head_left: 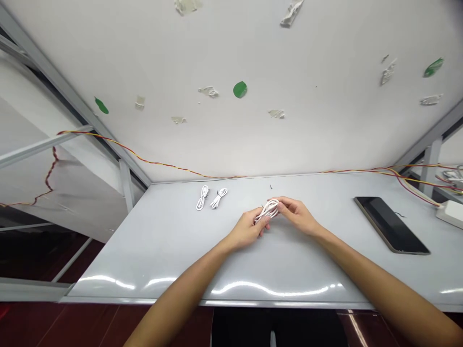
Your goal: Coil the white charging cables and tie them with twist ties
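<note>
Between my two hands, just above the grey table (162, 241), is a coiled white cable (268, 210). My left hand (249, 228) grips the lower left end of the coil, thumb on top. At the upper right end, my right hand (293, 213) pinches the loops with its fingertips. Two more white cable bundles lie to the left, each bound in the middle with a dark tie: one bundle (202, 198) stands nearly lengthwise, the other bundle (218, 198) slants beside it. A small black twist tie (271, 187) lies behind my hands.
A dark smartphone (392, 225) lies on the right side of the table. Farther right sits a white power strip (450, 213). A twisted red and yellow wire (162, 164) runs along the white back wall (318, 130). Metal frame bars stand at both sides.
</note>
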A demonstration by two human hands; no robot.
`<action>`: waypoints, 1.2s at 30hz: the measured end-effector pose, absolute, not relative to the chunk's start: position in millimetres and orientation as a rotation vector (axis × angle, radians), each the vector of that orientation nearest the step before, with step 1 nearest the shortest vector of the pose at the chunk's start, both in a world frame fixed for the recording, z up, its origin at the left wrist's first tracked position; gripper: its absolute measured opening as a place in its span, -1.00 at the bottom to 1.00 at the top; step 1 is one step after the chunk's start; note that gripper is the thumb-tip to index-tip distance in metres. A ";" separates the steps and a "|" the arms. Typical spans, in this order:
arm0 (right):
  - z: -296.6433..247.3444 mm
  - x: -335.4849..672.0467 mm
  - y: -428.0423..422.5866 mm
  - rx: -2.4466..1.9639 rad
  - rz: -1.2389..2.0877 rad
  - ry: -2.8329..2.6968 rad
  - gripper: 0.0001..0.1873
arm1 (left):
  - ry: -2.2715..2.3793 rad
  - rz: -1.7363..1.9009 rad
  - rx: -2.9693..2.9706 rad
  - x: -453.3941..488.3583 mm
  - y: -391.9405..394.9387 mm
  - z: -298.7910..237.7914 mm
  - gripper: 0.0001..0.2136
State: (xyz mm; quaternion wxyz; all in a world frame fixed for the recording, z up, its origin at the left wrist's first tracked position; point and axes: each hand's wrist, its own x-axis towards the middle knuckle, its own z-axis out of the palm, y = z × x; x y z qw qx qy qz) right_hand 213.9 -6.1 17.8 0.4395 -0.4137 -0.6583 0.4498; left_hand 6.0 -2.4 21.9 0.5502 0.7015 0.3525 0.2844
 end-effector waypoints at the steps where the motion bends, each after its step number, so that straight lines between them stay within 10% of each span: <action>1: 17.5 215.9 -5.2 -1.085 1.010 -1.690 -0.55 | 0.877 0.709 1.632 5.7 -0.6 20.4 -0.67; 13: -3.2 216.3 -7.0 -1.283 0.139 -2.574 -0.44 | 1.072 0.918 1.439 0.8 9.6 18.0 -0.65; 27: 13.5 184.1 -25.9 -1.026 1.300 -1.435 -0.48 | 0.853 0.692 2.406 13.6 -19.3 23.3 -0.56; 36: 18.3 265.7 16.5 -1.838 0.437 -1.602 -0.47 | 2.163 0.478 2.575 -35.0 27.0 29.6 -0.60</action>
